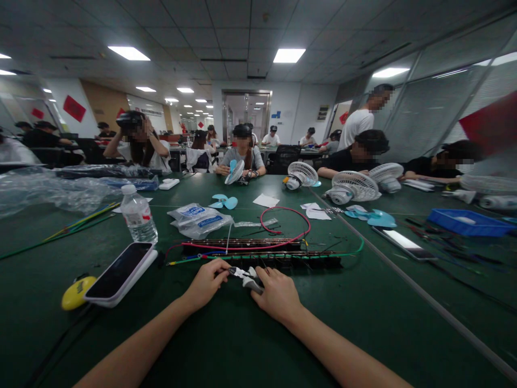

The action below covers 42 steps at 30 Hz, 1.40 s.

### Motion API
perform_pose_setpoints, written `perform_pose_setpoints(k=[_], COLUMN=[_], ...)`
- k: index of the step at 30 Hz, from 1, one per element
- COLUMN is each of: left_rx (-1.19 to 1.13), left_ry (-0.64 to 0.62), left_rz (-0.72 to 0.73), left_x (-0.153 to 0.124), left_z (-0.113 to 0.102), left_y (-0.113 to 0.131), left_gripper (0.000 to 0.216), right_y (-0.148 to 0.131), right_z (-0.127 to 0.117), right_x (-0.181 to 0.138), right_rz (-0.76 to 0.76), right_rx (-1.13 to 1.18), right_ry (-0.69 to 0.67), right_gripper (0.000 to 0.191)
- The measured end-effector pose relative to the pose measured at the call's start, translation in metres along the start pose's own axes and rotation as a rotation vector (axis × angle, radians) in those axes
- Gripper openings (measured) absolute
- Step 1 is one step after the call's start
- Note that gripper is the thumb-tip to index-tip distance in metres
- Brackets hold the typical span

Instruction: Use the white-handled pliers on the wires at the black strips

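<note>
At lower centre, the right hand hides part of the pliers; the bottom edge crops both forearms.

The worktop I'm looking at is deep green, the strips black, one long wire red and another green. The pliers show pale grey-white grips. Fan blades are sky blue, the tray stronger blue, and the plastic bag clear with blue printing.
</note>
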State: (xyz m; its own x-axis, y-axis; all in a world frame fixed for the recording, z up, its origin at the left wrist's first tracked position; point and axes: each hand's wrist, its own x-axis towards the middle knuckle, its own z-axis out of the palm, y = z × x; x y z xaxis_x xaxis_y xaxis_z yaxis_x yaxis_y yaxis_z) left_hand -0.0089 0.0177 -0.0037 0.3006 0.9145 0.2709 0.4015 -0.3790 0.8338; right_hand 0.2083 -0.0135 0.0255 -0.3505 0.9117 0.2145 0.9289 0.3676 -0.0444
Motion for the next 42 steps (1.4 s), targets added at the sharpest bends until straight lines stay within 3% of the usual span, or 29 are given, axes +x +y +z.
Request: perform_pose_setpoints(k=[12, 33, 42], left_rx=[0.06, 0.203, 0.211], left_ry=[0.016, 0.021, 0.016], left_rz=[0.028, 0.083, 0.084], left_x=[0.0, -0.0004, -0.0005], left_z=[-0.0004, -0.0025, -0.0033], left_y=[-0.0011, 0.003, 0.0076], left_gripper=[0.018, 0.015, 0.016], right_y=[0.005, 0.0059, 0.005], right_z=[0.0071, 0.0064, 0.0045], right_x=[0.0012, 0.0022, 0.0027], right_rz=[-0.074, -0.08, -0.076], right_rx=[-0.018, -0.019, -0.04], right_ry=[0.113, 0.085, 0.106], right_gripper=[0.05, 0.036, 0.045])
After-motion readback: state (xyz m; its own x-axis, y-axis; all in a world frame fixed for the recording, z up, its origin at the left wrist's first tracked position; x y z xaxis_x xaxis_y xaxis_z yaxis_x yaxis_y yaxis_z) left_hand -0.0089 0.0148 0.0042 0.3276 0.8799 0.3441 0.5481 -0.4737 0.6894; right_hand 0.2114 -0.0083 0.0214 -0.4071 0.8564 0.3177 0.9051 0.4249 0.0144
